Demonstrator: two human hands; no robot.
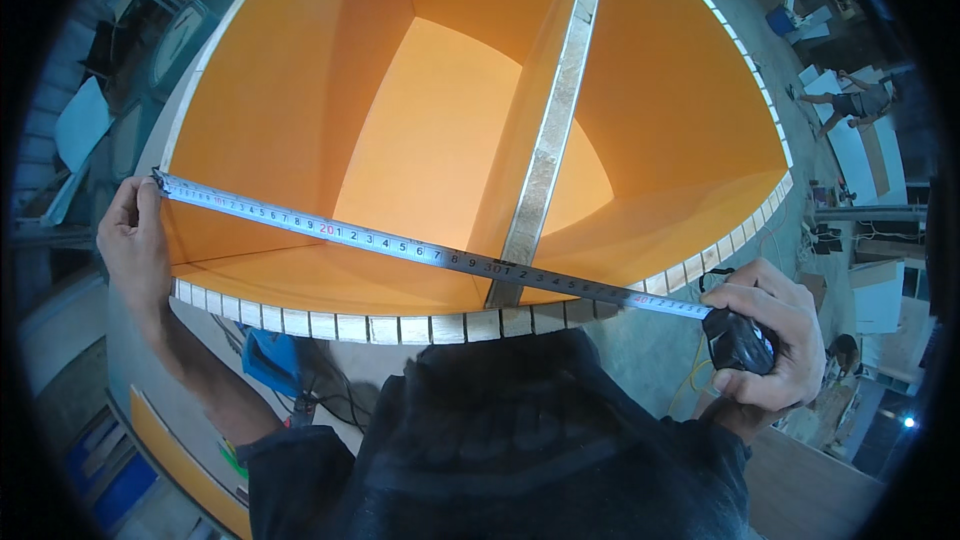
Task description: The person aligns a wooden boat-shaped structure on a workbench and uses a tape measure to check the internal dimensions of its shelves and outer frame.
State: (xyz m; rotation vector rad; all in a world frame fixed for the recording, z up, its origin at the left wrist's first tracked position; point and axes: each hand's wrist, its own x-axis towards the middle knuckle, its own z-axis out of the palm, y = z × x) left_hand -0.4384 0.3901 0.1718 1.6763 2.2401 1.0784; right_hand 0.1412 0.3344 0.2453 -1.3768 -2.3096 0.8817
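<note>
A steel tape measure stretches across the open top of an orange-lined box, its blade slanting down from left to right over a pale-edged divider. The end hook is pinched by my left hand at the box's left edge. Around the black tape case, just past the right part of the near rim, are the closed fingers of my right hand. Evenly spaced slits run along the curved near rim. The divider parts the inside into two compartments.
A blue object and dark cables lie on the floor below the near rim. A person is at the far right near white boards. An orange-faced panel stands at the lower left.
</note>
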